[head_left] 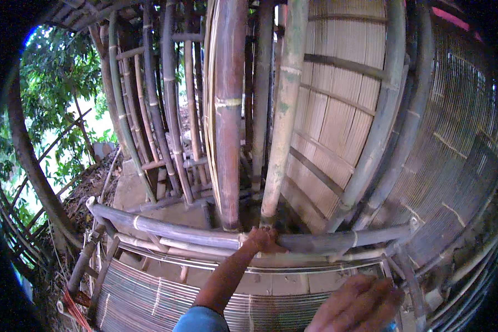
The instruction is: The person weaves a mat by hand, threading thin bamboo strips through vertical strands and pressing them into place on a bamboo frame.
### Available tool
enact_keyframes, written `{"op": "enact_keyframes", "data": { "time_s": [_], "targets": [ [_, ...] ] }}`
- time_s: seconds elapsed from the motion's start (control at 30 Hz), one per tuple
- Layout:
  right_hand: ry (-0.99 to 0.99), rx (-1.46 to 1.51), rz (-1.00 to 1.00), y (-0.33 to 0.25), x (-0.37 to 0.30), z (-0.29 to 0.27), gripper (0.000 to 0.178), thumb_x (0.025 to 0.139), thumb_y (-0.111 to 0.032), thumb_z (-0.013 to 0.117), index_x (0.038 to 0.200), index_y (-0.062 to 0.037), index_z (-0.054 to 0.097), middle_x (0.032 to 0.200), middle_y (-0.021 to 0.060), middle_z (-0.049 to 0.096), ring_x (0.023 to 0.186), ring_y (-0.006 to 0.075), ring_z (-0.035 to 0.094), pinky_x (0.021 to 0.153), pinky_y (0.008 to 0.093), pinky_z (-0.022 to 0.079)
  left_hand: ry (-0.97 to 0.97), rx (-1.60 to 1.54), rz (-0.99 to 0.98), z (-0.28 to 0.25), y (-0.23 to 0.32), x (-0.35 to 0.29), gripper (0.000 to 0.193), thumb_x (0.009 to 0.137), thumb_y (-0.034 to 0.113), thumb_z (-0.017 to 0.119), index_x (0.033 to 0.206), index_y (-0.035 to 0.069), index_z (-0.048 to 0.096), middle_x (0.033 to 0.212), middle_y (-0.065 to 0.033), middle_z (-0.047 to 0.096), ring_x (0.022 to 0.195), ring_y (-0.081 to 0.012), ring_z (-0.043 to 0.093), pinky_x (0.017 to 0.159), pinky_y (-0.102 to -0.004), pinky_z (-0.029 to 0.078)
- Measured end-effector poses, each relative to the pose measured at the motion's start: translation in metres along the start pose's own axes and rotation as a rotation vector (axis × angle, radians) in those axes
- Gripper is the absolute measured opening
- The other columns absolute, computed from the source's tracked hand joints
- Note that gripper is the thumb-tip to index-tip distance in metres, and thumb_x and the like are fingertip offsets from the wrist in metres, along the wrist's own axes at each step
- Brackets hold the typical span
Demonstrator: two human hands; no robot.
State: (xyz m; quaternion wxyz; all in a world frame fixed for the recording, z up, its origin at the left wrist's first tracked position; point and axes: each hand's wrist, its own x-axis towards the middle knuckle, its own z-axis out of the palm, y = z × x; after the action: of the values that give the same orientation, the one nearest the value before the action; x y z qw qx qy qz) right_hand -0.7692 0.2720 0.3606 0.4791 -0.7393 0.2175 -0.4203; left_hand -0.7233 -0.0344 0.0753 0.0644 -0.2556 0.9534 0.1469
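Note:
My left hand [263,240] reaches forward on a bare forearm with a blue sleeve and closes over a grey horizontal bamboo rail [177,232], right at the foot of two upright poles. One pole is thick and brown [229,110]; the other is pale green [285,110]. My right hand [359,304] is close to the camera at the lower right, fingers pointing left, over the corner of the bamboo frame [395,265]. Whether it holds anything is hidden. A panel of thin bamboo slats [149,299] lies below the rail.
Several more bamboo poles [160,99] lean upright behind the rail. A slatted bamboo wall [343,83] fills the right side, with a curved woven panel [459,166] beyond it. Green trees [55,94] and dirt ground [94,188] lie to the left.

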Motion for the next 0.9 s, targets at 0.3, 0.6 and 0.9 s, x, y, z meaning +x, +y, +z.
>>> {"op": "enact_keyframes", "data": {
  "time_s": [0.3,0.6,0.9],
  "targets": [
    [0.732,-0.489,0.453,0.112,-0.139,0.029,0.05,0.074,-0.041,0.084,0.102,-0.001,0.07,0.096,0.0159,0.072,0.094,0.0317,0.07,0.084,0.0418,0.055,0.151,0.059,0.058,0.004,-0.011,0.005,0.086,0.069,0.073,0.067,0.121,0.005,0.06,0.112,-0.0178,0.067,0.105,-0.0363,0.064,0.096,-0.0531,0.045],
    [0.716,0.107,1.125,0.1,-0.268,0.137,0.046,0.072,-0.041,0.082,0.094,-0.0026,0.07,0.099,0.0156,0.071,0.095,0.0293,0.068,0.084,0.0388,0.052,0.539,0.107,0.335,0.007,-0.007,-0.039,0.07,0.071,0.037,0.077,0.13,0.009,0.052,0.12,-0.0199,0.056,0.116,-0.0435,0.052,0.096,-0.0548,0.043],
    [-0.006,-0.911,1.215,0.265,-0.289,0.007,0.025,0.07,-0.018,0.083,0.076,-0.0061,0.062,0.086,0.01,0.065,0.083,0.029,0.063,0.081,0.037,0.051,0.648,0.241,0.504,0.115,-0.073,-0.086,0.023,0.09,0.024,0.061,0.108,0.009,0.062,0.118,-0.0101,0.059,0.118,-0.029,0.052,0.099,-0.0465,0.042]
  ]
}}
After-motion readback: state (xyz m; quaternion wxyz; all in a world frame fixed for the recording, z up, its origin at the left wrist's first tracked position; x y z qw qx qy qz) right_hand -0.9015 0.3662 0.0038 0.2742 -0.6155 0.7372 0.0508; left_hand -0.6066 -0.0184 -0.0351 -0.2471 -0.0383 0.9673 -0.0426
